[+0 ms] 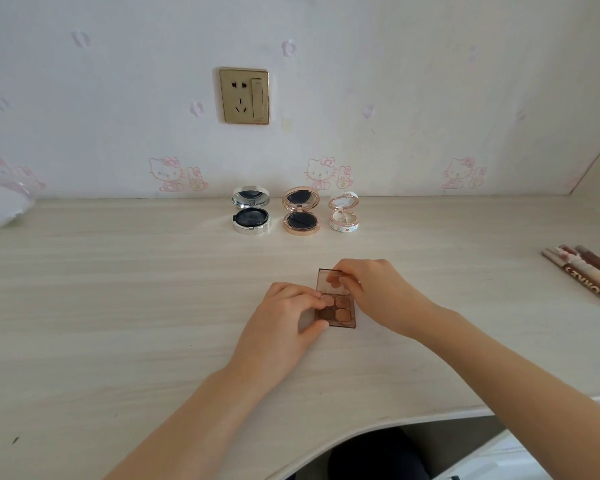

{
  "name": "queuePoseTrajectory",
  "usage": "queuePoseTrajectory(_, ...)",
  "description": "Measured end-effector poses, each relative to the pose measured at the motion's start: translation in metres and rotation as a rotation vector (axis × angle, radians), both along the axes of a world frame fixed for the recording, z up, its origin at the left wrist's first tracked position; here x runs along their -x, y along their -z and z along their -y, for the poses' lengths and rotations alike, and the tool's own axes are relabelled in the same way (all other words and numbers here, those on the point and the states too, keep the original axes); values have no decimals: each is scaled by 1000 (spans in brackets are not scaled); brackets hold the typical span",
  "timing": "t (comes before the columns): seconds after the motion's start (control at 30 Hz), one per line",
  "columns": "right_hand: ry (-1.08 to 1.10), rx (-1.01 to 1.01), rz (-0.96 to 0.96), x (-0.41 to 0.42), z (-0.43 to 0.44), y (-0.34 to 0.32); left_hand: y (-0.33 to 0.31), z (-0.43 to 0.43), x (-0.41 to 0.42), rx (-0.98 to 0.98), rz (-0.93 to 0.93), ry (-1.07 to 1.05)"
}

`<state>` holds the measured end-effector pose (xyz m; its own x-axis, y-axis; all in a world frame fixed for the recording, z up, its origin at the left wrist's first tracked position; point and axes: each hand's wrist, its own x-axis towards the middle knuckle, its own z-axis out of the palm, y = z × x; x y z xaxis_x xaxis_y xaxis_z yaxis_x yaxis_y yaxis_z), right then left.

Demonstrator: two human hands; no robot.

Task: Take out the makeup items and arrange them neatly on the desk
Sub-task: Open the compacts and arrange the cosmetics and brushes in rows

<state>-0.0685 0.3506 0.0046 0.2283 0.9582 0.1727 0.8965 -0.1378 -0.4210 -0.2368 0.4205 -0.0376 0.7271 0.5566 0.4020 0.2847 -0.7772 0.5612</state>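
Note:
A small brown eyeshadow palette [340, 311] lies in the middle of the light wood desk [118, 306], its clear tinted lid raised. My left hand [284, 323] grips the palette's base from the left, thumb at the front corner. My right hand [374, 292] pinches the lid's top edge and holds it up. Three open compacts stand in a row by the wall: a silver one [251, 211], a rose-gold one [301, 211] and a small white floral one [343, 213].
Several makeup sticks and tubes [586, 271] lie at the desk's right edge. A clear plastic bag [4, 206] sits at the far left by the wall. A gold wall socket [244, 96] is above the compacts. The desk's front edge curves inward at lower right.

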Motion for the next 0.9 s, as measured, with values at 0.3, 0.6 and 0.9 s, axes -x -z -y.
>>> queuePoseTrajectory(0.3, 5, 81, -85, -5, -6, -5, -2, 0, 0, 0, -12, -2)
queuePoseTrajectory(0.6, 35, 52, -188, -6, -4, -1, -2, 1, 0, 4, -5, 0)
queuePoseTrajectory(0.9, 244, -114, -189, 5, 46, 27, -1, 2, 0, 18, 45, -13)
